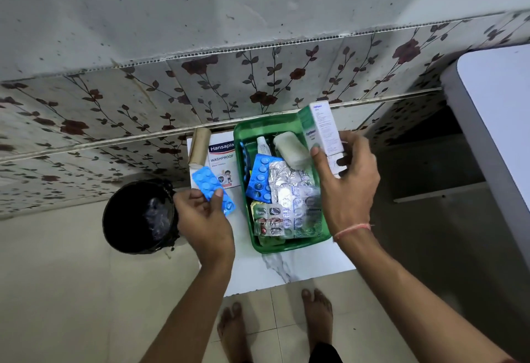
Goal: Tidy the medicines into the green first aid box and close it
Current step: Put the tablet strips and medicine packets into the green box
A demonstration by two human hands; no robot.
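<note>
The green first aid box (pixel 289 246) stands open on a small white table (pixel 286 271). Inside lie a blue blister strip (pixel 261 178), silver blister strips (pixel 289 190), a white tube (pixel 263 144) and a white gauze roll (pixel 291 149). My left hand (pixel 205 219) holds another blue blister strip (pixel 210 187) just left of the box. My right hand (pixel 348 187) grips a green-and-white medicine carton (pixel 322 127) above the box's right rim. A Hansaplast plaster pack (pixel 222 162) and a tan bandage roll (pixel 199 146) lie on the table left of the box.
A black bin (pixel 137 216) with a liner stands on the floor left of the table. A floral-tiled wall (pixel 229 84) runs behind. A white table edge (pixel 493 133) juts in at the right. My bare feet (pixel 275 331) stand at the table's front.
</note>
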